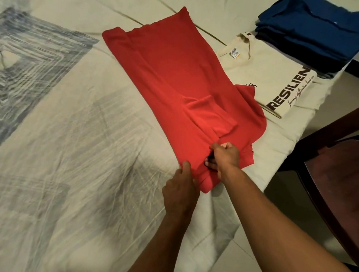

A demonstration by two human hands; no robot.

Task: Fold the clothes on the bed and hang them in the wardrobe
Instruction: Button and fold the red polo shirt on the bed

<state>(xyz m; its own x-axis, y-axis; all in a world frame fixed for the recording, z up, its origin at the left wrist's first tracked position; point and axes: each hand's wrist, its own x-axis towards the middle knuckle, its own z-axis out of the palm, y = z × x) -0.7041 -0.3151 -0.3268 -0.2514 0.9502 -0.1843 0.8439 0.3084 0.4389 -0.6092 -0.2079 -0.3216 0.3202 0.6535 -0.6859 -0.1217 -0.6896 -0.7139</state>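
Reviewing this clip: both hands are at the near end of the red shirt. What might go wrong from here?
1. The red shirt overlaps the cream printed shirt; lifting or folding it may drag that folded shirt askew.
2. A loose sleeve fold sits on top and may slip open when the right hand and left hand move the near end.
3. The blue stack sits near the bed edge; tugging the sheet might tip it.

Cream tee (pixel 261 72) — black print "RESILIEN", rest cut off; script unreadable.
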